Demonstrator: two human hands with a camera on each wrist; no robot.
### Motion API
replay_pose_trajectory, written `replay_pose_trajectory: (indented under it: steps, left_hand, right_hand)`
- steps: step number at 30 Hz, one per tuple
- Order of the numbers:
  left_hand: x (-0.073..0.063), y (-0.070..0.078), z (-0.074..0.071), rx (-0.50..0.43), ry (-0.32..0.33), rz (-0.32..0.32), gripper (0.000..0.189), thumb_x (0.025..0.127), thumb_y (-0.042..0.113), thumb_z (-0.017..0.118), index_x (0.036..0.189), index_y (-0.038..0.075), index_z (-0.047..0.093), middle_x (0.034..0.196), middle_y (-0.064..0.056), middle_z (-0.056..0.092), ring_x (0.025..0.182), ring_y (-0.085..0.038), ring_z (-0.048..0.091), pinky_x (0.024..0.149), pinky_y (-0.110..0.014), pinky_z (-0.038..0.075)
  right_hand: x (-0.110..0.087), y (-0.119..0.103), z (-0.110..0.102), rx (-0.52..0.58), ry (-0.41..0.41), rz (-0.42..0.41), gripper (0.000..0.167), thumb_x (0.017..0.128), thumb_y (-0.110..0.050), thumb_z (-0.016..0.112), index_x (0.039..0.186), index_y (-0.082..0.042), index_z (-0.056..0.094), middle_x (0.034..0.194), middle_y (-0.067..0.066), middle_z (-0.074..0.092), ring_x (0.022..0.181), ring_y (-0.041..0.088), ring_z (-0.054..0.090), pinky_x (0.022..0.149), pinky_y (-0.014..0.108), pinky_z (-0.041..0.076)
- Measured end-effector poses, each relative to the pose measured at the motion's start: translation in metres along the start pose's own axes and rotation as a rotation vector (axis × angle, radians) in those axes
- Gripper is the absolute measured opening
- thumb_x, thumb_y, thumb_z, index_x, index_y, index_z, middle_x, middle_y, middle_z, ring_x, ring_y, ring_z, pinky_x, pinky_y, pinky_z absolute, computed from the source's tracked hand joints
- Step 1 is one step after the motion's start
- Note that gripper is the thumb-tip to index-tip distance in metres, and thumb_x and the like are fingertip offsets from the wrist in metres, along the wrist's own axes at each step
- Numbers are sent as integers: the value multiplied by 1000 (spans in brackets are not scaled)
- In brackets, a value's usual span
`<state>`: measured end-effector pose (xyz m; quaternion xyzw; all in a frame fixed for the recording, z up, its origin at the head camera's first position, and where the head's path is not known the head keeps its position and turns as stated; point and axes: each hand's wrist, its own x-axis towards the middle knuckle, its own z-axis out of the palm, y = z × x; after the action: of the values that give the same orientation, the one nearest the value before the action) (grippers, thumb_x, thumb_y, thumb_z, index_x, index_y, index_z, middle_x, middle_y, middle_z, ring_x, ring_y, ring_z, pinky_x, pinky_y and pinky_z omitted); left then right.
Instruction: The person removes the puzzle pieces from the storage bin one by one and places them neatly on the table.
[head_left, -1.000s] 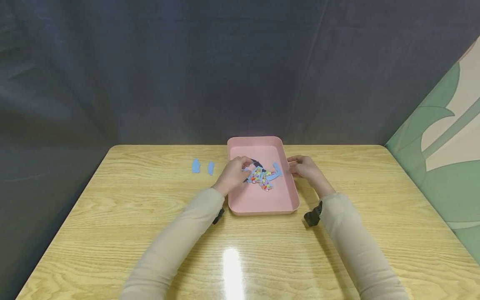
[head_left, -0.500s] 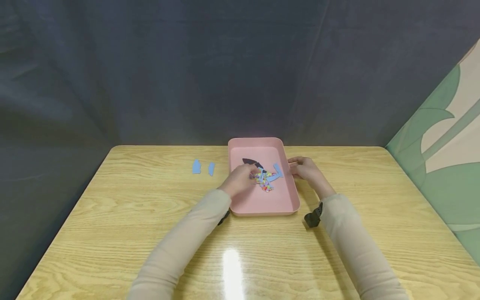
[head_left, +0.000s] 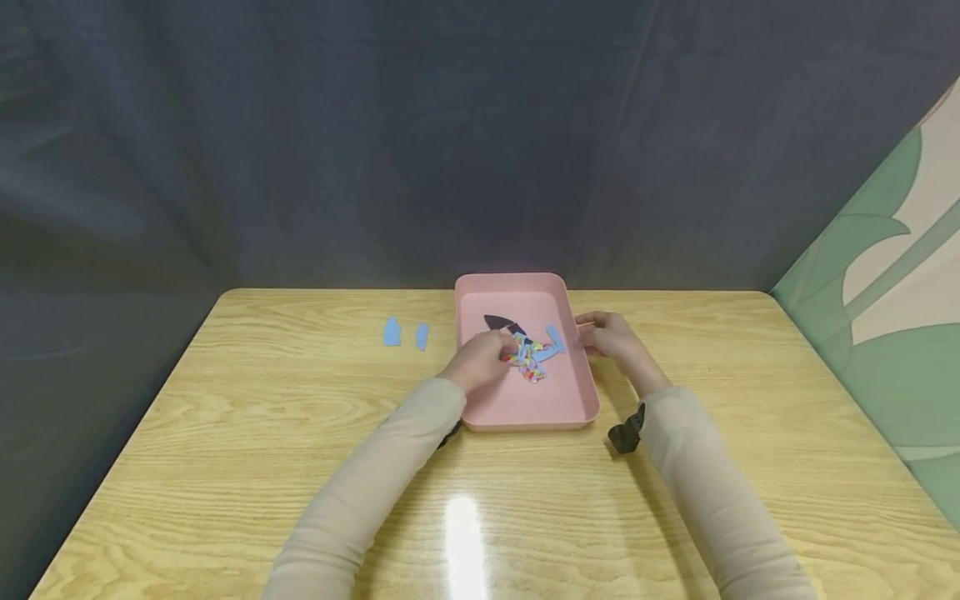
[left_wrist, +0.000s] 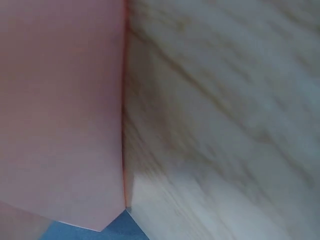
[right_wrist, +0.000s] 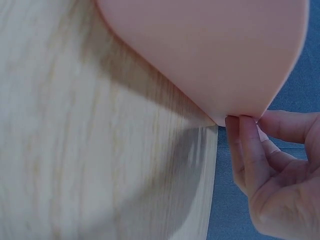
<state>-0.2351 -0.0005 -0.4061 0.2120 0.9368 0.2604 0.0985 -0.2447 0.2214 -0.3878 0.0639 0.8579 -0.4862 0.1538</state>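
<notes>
In the head view my left hand [head_left: 482, 360] reaches over the left rim of the pink tray [head_left: 555, 408]. Its bent fingers touch the left side of a small heap of multicoloured patterned pieces [head_left: 531, 367]; whether they pinch one is hidden. A dark pointed piece [head_left: 498, 322] lies beyond the fingertips. Light blue pieces [head_left: 553, 337] lie right of the heap. My right hand [head_left: 611, 337] is beside the tray's right wall. In the right wrist view its fingers [right_wrist: 252, 160] touch the outside of that wall near the rim. The left wrist view shows only tray wall and wood.
Two light blue pieces [head_left: 392, 332] lie on the wooden table [head_left: 300, 417] left of the tray. A dark curtain [head_left: 480, 142] hangs behind the table's far edge. A green and beige patterned panel [head_left: 885, 292] stands at the right.
My left hand has moved right and lower over the tray, covering the heap's left side and uncovering the dark piece. The right hand and the tray stay in place.
</notes>
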Motion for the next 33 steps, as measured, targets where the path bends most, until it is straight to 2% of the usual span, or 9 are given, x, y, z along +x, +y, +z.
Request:
replay_pose_trajectory:
  steps: [5,9,15,21,26,31,33]
  left_hand:
    - [0,0,1,33,-24,-9,32,87,2,63,117,11,68,110,-6,68,106,-20,61,96,-33,50]
    - [-1,0,2,48,-17,-9,31,88,3,62,117,12,68,106,-5,68,102,-18,61,94,-32,51]
    - [-1,0,4,39,-6,-38,32,91,11,62,123,13,64,120,-7,60,118,-21,58,105,-36,46]
    - [2,-1,4,54,7,-35,39,91,22,65,128,12,61,125,-9,59,117,-23,57,103,-37,47]
    - [4,-2,3,-1,7,-59,45,88,18,68,130,10,58,134,-11,57,121,-26,56,106,-37,45]
    - [5,-4,1,-79,11,-52,51,82,11,73,129,5,56,129,-14,61,119,-28,57,105,-37,46]
    - [6,-4,0,-82,8,-44,53,80,9,75,129,6,56,123,-14,63,115,-27,58,102,-36,48]
  right_hand:
    - [1,0,0,-9,1,12,48,93,-5,49,139,7,40,135,28,49,106,23,60,79,17,53]
    - [1,0,0,-8,4,11,48,93,-5,49,139,7,40,135,27,49,103,21,59,78,16,53]
    - [1,0,0,-10,7,9,49,92,-4,49,139,7,40,134,28,49,103,20,59,76,15,52]
    - [0,0,0,-13,9,6,48,93,-5,49,139,7,40,135,28,49,105,23,60,77,16,53]
    - [1,-1,1,-5,10,1,49,92,-5,48,139,7,40,134,28,49,104,22,59,75,14,53]
    - [1,-3,2,-20,17,16,48,93,-5,49,139,5,40,134,27,49,107,25,57,88,24,54]
    - [1,-4,3,-23,16,20,48,93,-5,49,139,5,40,134,27,49,110,27,57,93,28,54]
